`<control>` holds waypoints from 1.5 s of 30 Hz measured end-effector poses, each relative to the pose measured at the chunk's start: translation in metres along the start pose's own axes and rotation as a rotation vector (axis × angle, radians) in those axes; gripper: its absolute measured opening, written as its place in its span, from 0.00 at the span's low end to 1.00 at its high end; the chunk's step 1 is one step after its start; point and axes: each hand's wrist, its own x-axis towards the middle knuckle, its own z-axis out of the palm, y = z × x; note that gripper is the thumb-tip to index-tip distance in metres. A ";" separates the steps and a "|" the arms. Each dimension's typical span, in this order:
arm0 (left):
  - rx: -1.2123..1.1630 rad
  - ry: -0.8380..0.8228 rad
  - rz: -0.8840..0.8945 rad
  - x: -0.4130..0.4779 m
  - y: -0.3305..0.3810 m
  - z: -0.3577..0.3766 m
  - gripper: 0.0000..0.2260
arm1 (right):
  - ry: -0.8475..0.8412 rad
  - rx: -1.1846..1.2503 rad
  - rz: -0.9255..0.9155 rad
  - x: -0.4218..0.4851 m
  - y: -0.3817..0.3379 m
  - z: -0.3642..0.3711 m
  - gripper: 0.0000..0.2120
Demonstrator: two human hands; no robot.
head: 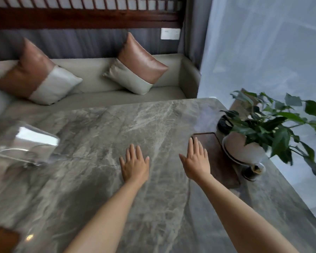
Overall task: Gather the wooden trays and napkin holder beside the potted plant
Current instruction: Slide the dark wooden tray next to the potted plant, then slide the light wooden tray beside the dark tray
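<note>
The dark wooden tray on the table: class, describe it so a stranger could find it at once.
Start at the grey marble table and go to its right edge, where a potted plant stands in a round white pot. The dark wooden tray lies flat just left of that pot, under the fingertips of the right hand. It is the only brown, flat, rectangular thing there; the small dark glass cup beside it is round.

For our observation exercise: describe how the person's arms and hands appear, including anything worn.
Both forearms are bare, with no sleeves in view. The left hand and right hand wear no gloves, and no rings, watch or bracelet can be seen.
</note>
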 end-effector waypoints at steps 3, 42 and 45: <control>0.040 0.058 0.027 -0.006 -0.063 -0.026 0.29 | 0.010 0.016 -0.088 -0.008 -0.063 0.001 0.33; -0.337 -0.300 -0.758 -0.160 -0.481 -0.052 0.24 | -0.452 -0.066 -0.389 -0.186 -0.471 0.173 0.20; -0.359 -0.322 -0.791 -0.158 -0.475 -0.053 0.24 | -0.485 0.022 -0.326 -0.190 -0.470 0.175 0.18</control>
